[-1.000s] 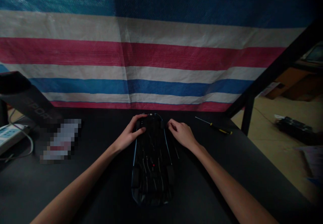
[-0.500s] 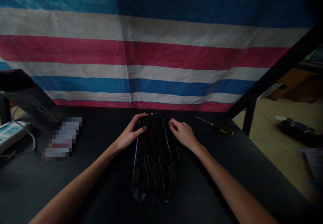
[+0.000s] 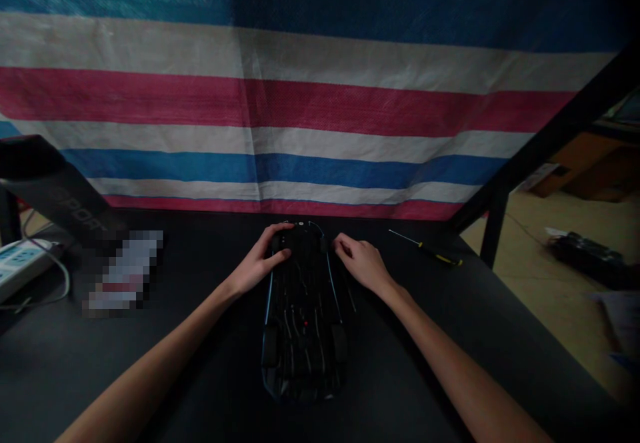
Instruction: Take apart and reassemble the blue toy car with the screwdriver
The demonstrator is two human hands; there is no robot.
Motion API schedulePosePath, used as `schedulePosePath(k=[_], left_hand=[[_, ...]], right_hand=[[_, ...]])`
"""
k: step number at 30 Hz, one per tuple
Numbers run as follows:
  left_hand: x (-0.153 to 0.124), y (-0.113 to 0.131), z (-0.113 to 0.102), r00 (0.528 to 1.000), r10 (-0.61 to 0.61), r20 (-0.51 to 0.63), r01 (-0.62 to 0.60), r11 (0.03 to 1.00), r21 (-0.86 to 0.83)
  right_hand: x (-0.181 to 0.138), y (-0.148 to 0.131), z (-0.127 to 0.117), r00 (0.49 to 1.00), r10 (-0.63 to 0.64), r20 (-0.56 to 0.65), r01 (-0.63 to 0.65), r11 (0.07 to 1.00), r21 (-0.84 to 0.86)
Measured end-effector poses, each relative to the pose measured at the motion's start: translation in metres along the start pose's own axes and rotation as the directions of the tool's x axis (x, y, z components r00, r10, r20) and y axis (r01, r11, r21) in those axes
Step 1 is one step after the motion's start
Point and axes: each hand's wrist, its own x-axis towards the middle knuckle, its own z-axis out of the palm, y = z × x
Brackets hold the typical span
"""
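Observation:
A black toy car with blue trim (image 3: pixel 303 316) lies upside down on the dark table (image 3: pixel 200 363), its underside and wheels showing. My left hand (image 3: pixel 260 261) grips the far left corner of the car, thumb on the underside. On the far right side of the car, my right hand (image 3: pixel 364 263) pinches at the edge by the front wheel. The dim light hides what the fingertips hold.
A thin screwdriver with a yellow and black handle (image 3: pixel 427 248) lies on the table to the right. A black box (image 3: pixel 55 193) and a white power strip (image 3: pixel 20 266) with a cable stand at the left. A striped tarp (image 3: pixel 300 110) hangs behind the table.

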Motion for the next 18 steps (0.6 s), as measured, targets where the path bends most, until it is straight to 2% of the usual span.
schedulePosePath(k=[18], left_hand=[[0.0003,-0.0026,-0.0005,1.0,0.015,-0.004,-0.015,1.0,0.008]], right_hand=[[-0.0011,-0.0025,-0.0022,1.0,0.003,0.002,-0.003,1.0,0.004]])
